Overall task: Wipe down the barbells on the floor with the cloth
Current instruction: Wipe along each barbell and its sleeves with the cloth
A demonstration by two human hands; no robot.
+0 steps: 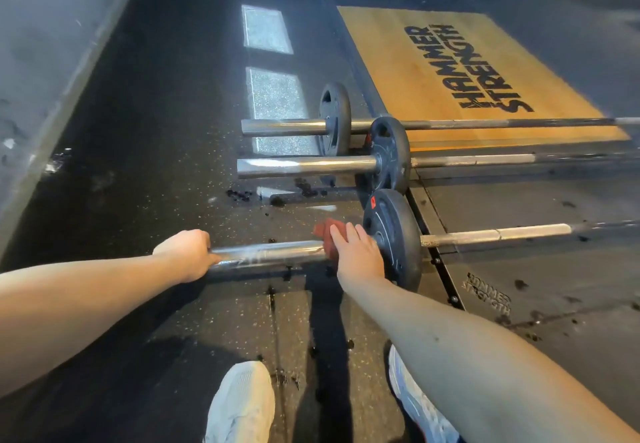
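Wiping of the nearest barbell (270, 254), at 6 o'clock on the floor (166, 137), is under way: its end is gripped by the left hand (188, 254); the cloth (323, 231) is held round it by the right hand (358, 256). A stroke toward 9 o'clock is called for.

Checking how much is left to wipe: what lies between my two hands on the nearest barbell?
Only bare chrome sleeve between the left hand and the cloth under the right hand, in the head view.
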